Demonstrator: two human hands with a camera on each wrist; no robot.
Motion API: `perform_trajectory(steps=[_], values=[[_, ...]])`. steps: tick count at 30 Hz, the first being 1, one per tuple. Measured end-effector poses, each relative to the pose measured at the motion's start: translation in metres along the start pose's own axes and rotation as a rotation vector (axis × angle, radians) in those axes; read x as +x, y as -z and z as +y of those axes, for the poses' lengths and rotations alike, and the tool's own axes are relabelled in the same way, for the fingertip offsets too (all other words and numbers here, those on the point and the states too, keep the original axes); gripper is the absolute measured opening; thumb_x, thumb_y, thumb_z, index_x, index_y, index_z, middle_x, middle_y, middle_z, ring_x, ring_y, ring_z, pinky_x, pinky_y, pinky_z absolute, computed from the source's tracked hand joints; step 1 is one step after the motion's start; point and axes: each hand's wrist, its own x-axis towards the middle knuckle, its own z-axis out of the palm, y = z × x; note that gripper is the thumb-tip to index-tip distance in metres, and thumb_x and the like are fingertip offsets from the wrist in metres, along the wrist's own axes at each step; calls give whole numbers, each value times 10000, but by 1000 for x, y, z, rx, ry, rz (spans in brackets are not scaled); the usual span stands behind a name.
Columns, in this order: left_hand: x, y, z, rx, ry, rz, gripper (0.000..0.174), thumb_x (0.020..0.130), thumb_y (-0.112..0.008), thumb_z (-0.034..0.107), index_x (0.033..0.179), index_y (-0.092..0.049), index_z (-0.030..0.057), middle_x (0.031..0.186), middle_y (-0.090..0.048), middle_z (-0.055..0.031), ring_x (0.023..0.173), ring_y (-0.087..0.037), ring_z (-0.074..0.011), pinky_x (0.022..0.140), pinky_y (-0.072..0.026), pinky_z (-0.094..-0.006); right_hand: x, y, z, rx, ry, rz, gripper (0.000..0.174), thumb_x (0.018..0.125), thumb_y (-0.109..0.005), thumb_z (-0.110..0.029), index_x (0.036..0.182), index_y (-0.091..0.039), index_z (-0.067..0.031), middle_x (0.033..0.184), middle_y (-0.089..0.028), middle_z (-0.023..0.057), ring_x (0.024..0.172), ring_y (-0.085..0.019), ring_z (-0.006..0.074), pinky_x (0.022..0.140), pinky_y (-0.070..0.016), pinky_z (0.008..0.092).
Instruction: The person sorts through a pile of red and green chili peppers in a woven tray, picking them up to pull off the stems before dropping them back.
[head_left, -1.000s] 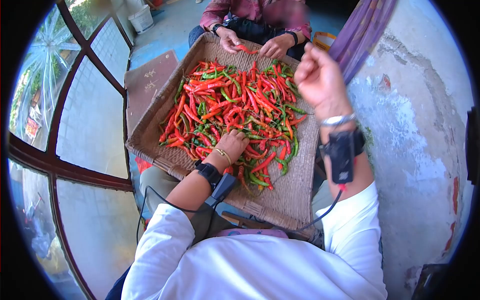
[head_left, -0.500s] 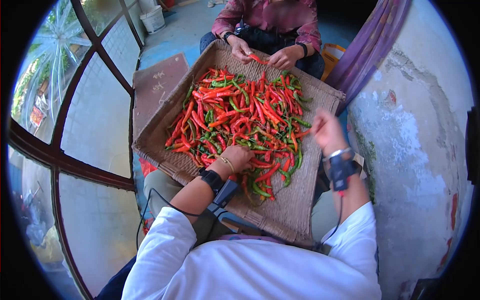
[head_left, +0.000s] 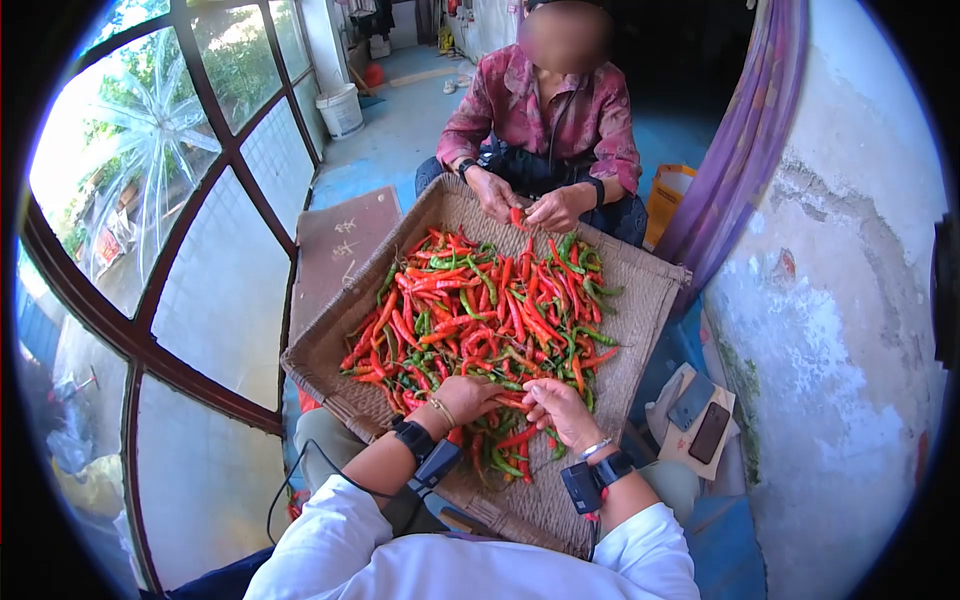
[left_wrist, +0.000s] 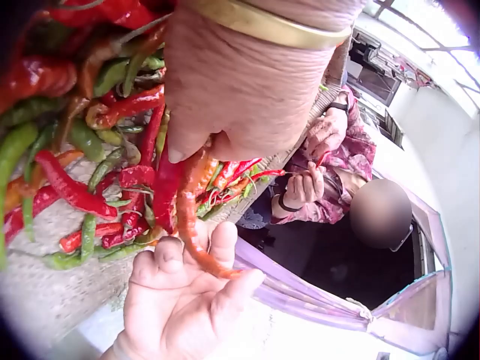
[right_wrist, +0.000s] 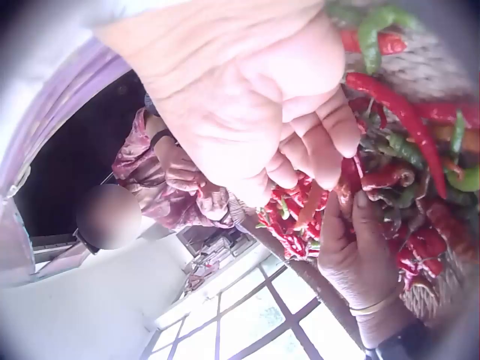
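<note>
In the head view, a woven tray (head_left: pixel 625 400) full of red and green peppers (head_left: pixel 480 300) stands before me. My left hand (head_left: pixel 467 398) is low over the pile. From the right, my right hand (head_left: pixel 562 410) meets it. In the left wrist view, my left hand (left_wrist: pixel 244 90) pinches an orange-red pepper (left_wrist: pixel 187 214) at its upper end. Its lower end lies between the thumb and fingers of my right hand (left_wrist: pixel 184 300). The right wrist view shows my left hand (right_wrist: pixel 360 259) gripping below my right hand (right_wrist: pixel 247 112), whose fingertips touch the pepper.
Across the tray, a person in a patterned pink shirt (head_left: pixel 555 110) holds a red pepper (head_left: pixel 517 217) in both hands. Two phones lie on a board (head_left: pixel 690 455) at the right. A paned window (head_left: pixel 215 290) is on the left, a purple curtain (head_left: pixel 745 170) at the right.
My right hand has come down from beyond the tray's right side to my left hand at the pile. The head view has tilted up, showing more of the room.
</note>
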Motion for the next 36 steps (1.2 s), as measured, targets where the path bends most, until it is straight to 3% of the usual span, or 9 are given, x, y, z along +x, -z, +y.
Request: perform_trajectory(steps=[11, 19, 24, 27, 30, 32, 34, 35, 36], values=[[-11, -12, 29, 87, -16, 109, 247, 755, -540, 343, 917, -580, 162, 651, -579, -81, 599, -580, -254, 507, -454, -359, -8, -27, 31, -312, 159, 94, 129, 772, -594, -108, 872, -558, -36, 659, -552, -20, 517, -503, 46, 420, -379, 169], [-13, -4, 46, -293, 85, 212, 257, 778, -545, 272, 974, -582, 111, 674, -591, -136, 601, -578, -280, 527, -456, -367, -12, -17, 22, 194, 38, 222, 93, 790, -557, -154, 767, -541, -65, 565, -500, -3, 401, -430, 62, 355, -345, 186], [-14, 6, 40, -618, 294, 161, 203, 794, -551, 159, 952, -597, 41, 583, -550, -85, 513, -525, -127, 500, -436, -266, -13, 6, 17, 317, 162, 356, 88, 796, -542, -149, 768, -529, -66, 560, -496, 10, 385, -410, 70, 340, -335, 199], [-15, 11, 27, -713, 483, 93, 193, 781, -557, 177, 909, -607, 41, 599, -562, -104, 532, -560, -173, 504, -439, -296, -13, 23, 15, 427, 203, 462, 76, 801, -530, -133, 804, -523, -58, 568, -508, 18, 404, -424, 78, 342, -342, 206], [2, 19, 14, -514, 440, 202, 191, 766, -553, 185, 869, -607, 33, 636, -572, -136, 571, -576, -246, 526, -443, -329, -14, 28, 11, 415, 171, 482, 66, 807, -538, -143, 814, -519, -80, 583, -500, 8, 445, -453, 79, 371, -368, 209], [31, 39, 19, -359, 261, 321, 163, 793, -524, 134, 863, -601, 9, 531, -535, -55, 488, -516, -92, 471, -420, -264, -14, 24, 10, 421, 127, 508, 85, 805, -530, -144, 810, -522, -60, 578, -514, 21, 427, -447, 83, 354, -356, 213], [70, 41, 10, -404, 216, 467, 158, 791, -521, 150, 814, -602, 18, 540, -530, -82, 479, -514, -134, 469, -413, -283, -12, 22, 13, 421, 129, 497, 87, 806, -530, -146, 816, -522, -59, 581, -516, 22, 430, -452, 84, 354, -357, 212], [86, 53, 18, -463, 278, 502, 207, 764, -555, 204, 889, -571, 40, 647, -551, -185, 624, -560, -330, 555, -436, -380, -12, 22, 16, 416, 128, 487, 90, 807, -529, -147, 822, -521, -59, 583, -517, 23, 433, -457, 84, 355, -358, 211], [101, 56, 20, -435, 213, 624, 336, 754, -572, 223, 1030, -474, 57, 693, -565, -187, 680, -559, -335, 599, -442, -383, -11, 24, 18, 412, 142, 483, 97, 809, -526, -150, 835, -521, -57, 588, -518, 25, 430, -454, 86, 357, -358, 213]])
